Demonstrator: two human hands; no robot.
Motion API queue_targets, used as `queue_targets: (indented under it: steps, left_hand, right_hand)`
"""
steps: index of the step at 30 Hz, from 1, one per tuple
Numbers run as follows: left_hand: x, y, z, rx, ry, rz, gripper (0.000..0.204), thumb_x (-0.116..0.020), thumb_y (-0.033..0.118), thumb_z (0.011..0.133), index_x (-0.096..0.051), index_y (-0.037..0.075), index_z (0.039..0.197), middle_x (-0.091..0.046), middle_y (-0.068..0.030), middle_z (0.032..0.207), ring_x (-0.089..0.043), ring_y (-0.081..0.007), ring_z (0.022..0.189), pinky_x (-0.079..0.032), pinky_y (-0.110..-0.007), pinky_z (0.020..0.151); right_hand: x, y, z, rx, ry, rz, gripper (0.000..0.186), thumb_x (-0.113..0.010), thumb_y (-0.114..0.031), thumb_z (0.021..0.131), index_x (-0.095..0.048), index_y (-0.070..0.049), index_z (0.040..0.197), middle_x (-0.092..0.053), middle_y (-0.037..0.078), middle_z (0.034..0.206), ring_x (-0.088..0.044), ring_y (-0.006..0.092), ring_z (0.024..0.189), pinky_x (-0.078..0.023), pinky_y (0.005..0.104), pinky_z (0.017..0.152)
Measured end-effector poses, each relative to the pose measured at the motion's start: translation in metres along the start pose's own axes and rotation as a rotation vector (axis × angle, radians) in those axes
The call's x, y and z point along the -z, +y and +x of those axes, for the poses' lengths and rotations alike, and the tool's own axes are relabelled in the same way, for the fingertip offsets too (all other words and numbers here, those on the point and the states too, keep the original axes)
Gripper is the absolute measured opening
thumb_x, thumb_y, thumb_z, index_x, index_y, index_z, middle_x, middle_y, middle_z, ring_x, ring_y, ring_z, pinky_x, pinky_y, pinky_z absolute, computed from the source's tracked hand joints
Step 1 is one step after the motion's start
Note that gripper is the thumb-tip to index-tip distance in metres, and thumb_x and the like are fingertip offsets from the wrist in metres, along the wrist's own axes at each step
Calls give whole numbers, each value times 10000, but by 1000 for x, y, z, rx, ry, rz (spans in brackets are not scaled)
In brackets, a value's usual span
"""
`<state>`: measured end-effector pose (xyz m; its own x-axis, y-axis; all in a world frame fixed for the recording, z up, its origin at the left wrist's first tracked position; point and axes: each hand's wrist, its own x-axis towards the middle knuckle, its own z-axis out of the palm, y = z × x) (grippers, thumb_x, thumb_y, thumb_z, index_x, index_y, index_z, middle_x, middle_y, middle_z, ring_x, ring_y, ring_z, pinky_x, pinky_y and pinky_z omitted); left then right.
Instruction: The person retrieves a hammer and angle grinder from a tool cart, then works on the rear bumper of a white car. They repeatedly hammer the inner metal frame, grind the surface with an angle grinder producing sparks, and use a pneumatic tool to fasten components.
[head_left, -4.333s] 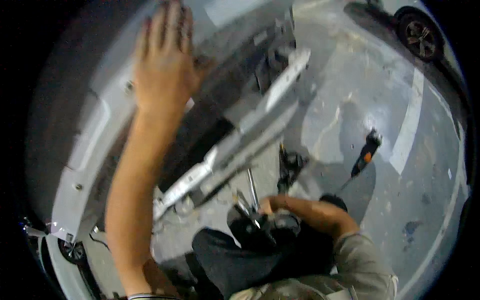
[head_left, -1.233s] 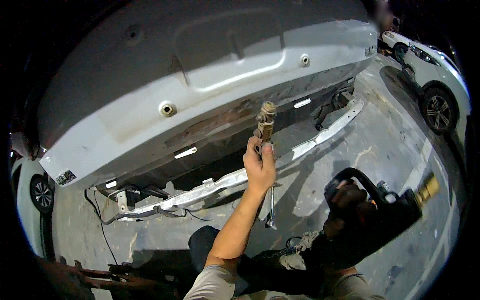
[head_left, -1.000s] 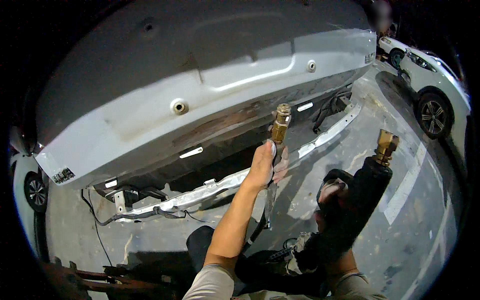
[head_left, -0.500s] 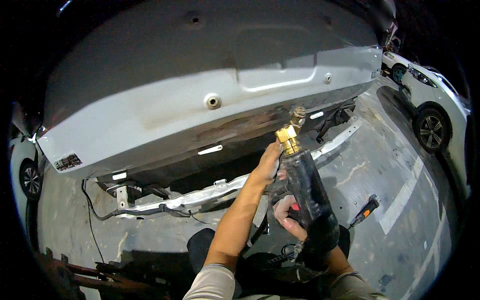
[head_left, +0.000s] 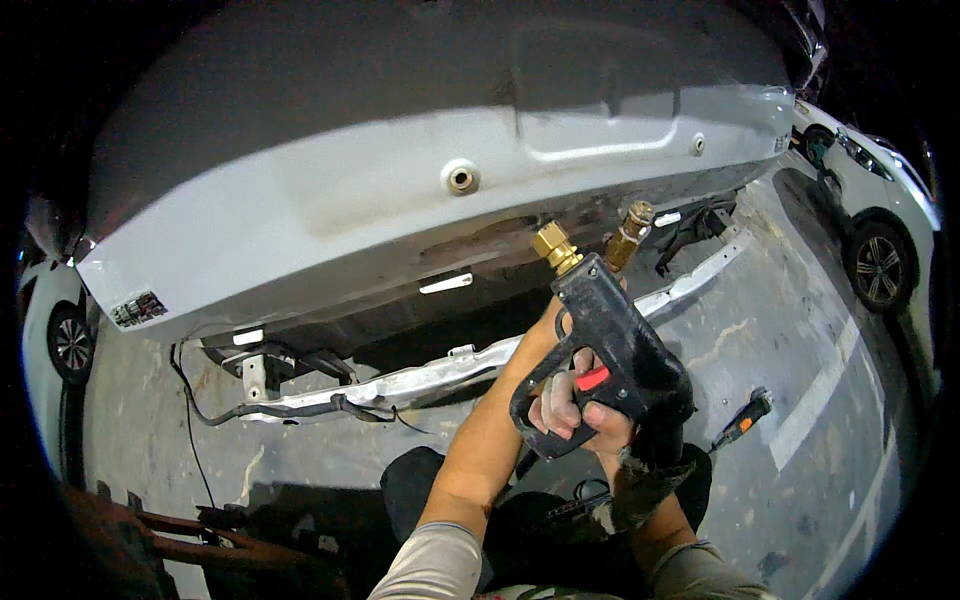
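A black trigger-type spray gun (head_left: 648,365) with a red catch at its trigger is tilted up in front of me. My right hand (head_left: 575,405) is closed round its grip, the fingers inside the guard. A bright brass nut fitting (head_left: 556,246) sticks out of its front end. Behind the gun, my left hand (head_left: 553,325) is mostly hidden. A duller, worn brass fitting (head_left: 630,238) rises past the gun's right side, in line with that hand, which seems closed on it. The two fittings stand apart.
Ahead is a silver-grey car tailgate (head_left: 350,195), with a bare metal bumper beam (head_left: 400,378) below it. A black and orange tool (head_left: 742,420) lies on the grey floor (head_left: 690,350) at right. White cars (head_left: 880,220) stand on both sides; a rusty metal frame (head_left: 180,545) is at lower left.
The gun has turned so its grip and red catch show. Its bright nut has swung up and left, while the worn fitting has shifted right, away from it. My view has shifted slightly.
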<state>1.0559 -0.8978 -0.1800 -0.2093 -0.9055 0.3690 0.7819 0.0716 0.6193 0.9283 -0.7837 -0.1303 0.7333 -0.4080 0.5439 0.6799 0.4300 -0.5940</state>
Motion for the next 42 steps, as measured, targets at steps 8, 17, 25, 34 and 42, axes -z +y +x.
queue_targets:
  steps: [8,17,25,34,42]
  left_hand:
    - [14,-12,16,-296,51,1165,70,-552,114,897,-606,87,934,-605,-28,849,-590,-174,811,-484,-293,727]
    - [-65,41,-22,42,351,669,584,-300,529,985,-581,39,836,-540,-27,627,-479,-119,478,-348,-259,412]
    - [-89,-97,-111,-565,580,1490,306,-546,215,910,-548,-40,1078,-588,-193,1036,-560,-315,1001,-427,-398,881]
    - [41,-383,-241,943,64,1991,395,-586,380,875,-633,6,994,-634,-195,1000,-596,-378,951,-498,-450,744]
    - [41,-370,-233,1085,152,1280,492,-583,423,907,-547,21,625,-571,-63,624,-561,-210,582,-433,-381,517]
  right_hand:
    - [4,1,-2,45,-9,27,442,-634,-279,875,-364,-146,1199,-478,18,745,-500,143,626,-379,344,646]
    - [-7,-27,-23,36,202,-108,454,-654,-263,860,-384,-104,1187,-471,24,774,-494,160,633,-377,333,673]
    - [16,-102,-204,-93,1045,-476,454,-671,-272,839,-418,-87,1168,-485,34,834,-503,173,684,-389,336,710]
    - [-63,-111,-357,-216,1655,-426,456,-690,-282,816,-456,-69,1145,-500,45,902,-513,187,741,-403,339,753]
    - [-117,-100,-357,-173,1773,-455,461,-707,-291,796,-489,-53,1125,-514,55,962,-521,200,792,-416,342,790]
